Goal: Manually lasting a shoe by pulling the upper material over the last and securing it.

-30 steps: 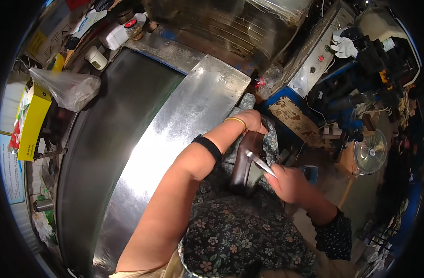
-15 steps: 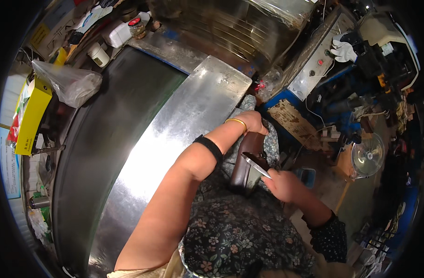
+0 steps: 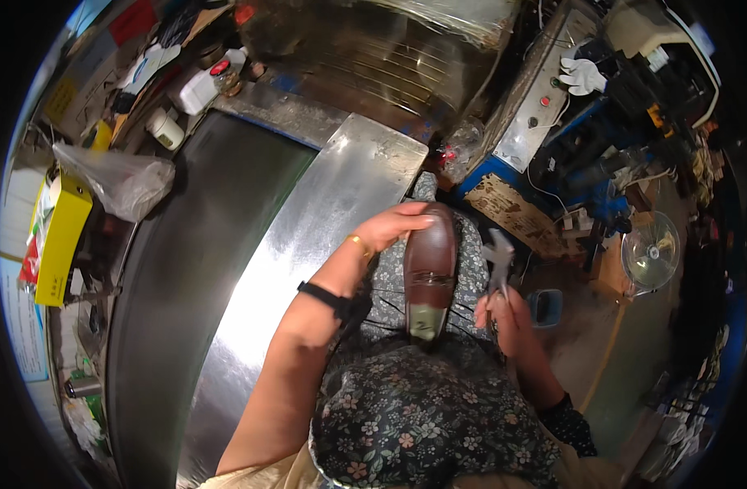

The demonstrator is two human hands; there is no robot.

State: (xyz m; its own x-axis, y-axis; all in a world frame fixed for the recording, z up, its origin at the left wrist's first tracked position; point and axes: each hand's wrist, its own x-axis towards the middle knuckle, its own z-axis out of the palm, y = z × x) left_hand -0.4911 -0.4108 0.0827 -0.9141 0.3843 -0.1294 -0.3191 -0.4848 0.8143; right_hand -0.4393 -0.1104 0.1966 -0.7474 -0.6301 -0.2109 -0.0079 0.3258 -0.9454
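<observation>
A brown leather loafer [image 3: 431, 248] lies top up on the floral apron [image 3: 471, 244] over my lap, toe pointing away from me. A green shoe last [image 3: 426, 320] shows in its heel opening. My left hand [image 3: 388, 228] is closed on the toe end from the left, thumb across the top. To the right of the shoe, my right hand [image 3: 506, 314] is closed around a grey metal hand tool [image 3: 498, 254] with a hammer-like head, raised and apart from the shoe. Blur hides the tool's finer shape.
A sheet-metal bench top [image 3: 280, 236] and a dark conveyor belt [image 3: 198, 212] run along my left. A yellow box [image 3: 64, 244] and a plastic bag [image 3: 133, 183] stand beyond the belt. On the right are a control panel [image 3: 527, 134], a fan [image 3: 651, 251] and a blue bin [image 3: 545, 308].
The loafer has turned from lying on its side to top up. My left hand has shifted left along its toe. The tool has moved off the shoe to the right and now points upward.
</observation>
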